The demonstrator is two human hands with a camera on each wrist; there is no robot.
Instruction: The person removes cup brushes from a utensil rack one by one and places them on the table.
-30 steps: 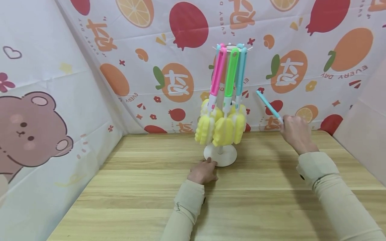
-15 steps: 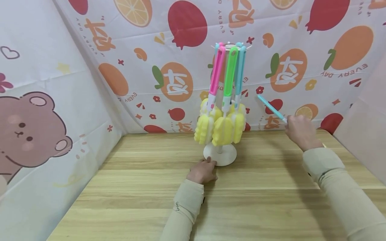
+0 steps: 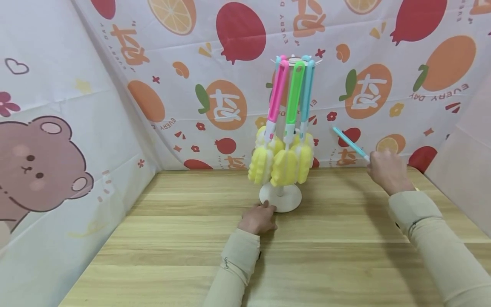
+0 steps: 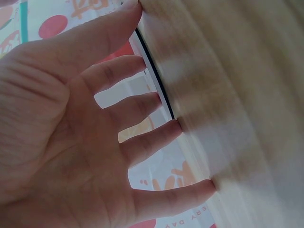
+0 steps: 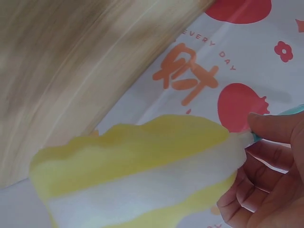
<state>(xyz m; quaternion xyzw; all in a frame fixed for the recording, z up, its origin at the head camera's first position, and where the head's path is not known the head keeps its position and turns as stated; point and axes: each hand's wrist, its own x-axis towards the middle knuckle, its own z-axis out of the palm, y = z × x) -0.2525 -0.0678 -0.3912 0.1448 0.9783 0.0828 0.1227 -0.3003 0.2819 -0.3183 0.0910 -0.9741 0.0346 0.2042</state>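
Note:
In the head view my right hand [image 3: 388, 170] holds a sponge bottle brush [image 3: 350, 144] off to the right, its light-blue handle slanting up and left. The right wrist view shows the brush's yellow-and-white sponge head [image 5: 142, 166], with thumb and fingers pinching its neck. At the middle of the table stands a white rack with a round base [image 3: 290, 199]. Pink [image 3: 278, 94], green [image 3: 295, 94] and blue [image 3: 307, 94] handled brushes hang from it, sponge heads down. My left hand [image 3: 258, 219] touches the base's front left edge, fingers spread and fairly straight [image 4: 135, 111].
The wood-grain table [image 3: 184, 238] runs back to a fruit-print cloth [image 3: 184, 106]. A cloth with a bear print [image 3: 42, 166] hangs at the left, and a pale cloth [image 3: 466, 170] stands at the right edge.
My right hand has moved a little to the right and down with the bottle brush. The left hand stays at the base, and the rack has not moved.

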